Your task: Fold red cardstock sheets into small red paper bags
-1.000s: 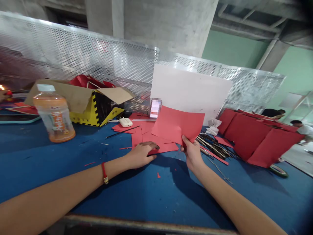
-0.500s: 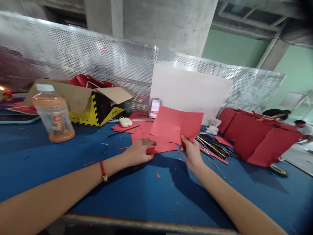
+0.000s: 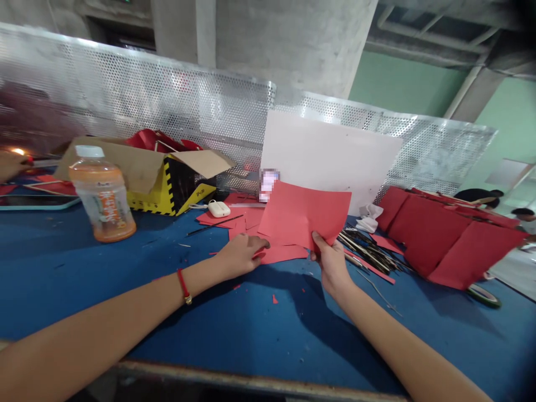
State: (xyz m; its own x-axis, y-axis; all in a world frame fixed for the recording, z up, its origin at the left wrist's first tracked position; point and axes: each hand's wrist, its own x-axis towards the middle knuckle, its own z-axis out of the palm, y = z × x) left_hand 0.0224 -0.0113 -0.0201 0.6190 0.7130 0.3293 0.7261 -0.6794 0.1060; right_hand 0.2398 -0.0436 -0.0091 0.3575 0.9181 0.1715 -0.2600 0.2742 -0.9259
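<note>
Blue matting covers the counter (image 3: 54, 290) below two perforated metal panels (image 3: 138, 106), with one juice bottle (image 3: 103, 201) and one white earbud case (image 3: 218, 209) toward its far edge, while mid-counter the right hand (image 3: 330, 265) pinches one red paper sheet (image 3: 304, 215) between its fingers (image 3: 318, 243) and the left hand (image 3: 238, 257) rests its open fingers (image 3: 255, 243) on red paper scraps (image 3: 285, 254).

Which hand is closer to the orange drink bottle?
Left. The left hand rests on loose red paper, to the right of the orange drink bottle and not touching it. The right hand is farther right, holding a red paper sheet.
</note>
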